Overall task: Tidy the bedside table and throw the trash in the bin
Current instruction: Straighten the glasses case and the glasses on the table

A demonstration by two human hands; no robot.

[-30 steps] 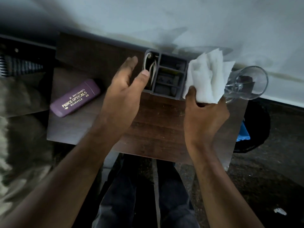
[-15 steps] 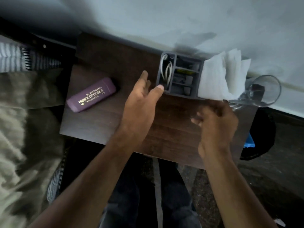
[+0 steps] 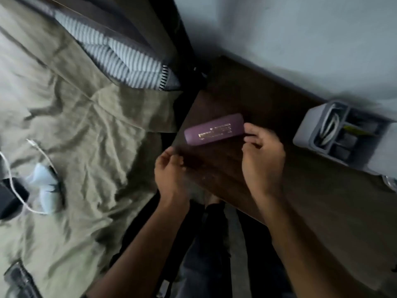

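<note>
A purple glasses case (image 3: pixel 214 131) with gold lettering lies on the dark wooden bedside table (image 3: pixel 322 201), near its left edge. My right hand (image 3: pixel 263 162) is at the case's right end, thumb and curled fingertips pinching that end. My left hand (image 3: pixel 169 172) hovers just below the case's left end at the table's edge, fingers loosely curled and holding nothing. The frame is blurred by motion.
A grey compartment organiser (image 3: pixel 305 134) with a white cable in it stands at the back right by the wall. A glass rim (image 3: pixel 390 182) shows at the right edge. To the left is a bed with an olive sheet (image 3: pixel 86 125), a striped pillow (image 3: pixel 120 61) and a white cable (image 3: pixel 12 181).
The view swung left toward the bed. My right hand let go of the white tissues and both hands moved left to the purple case; the tissues and bin left the view.
</note>
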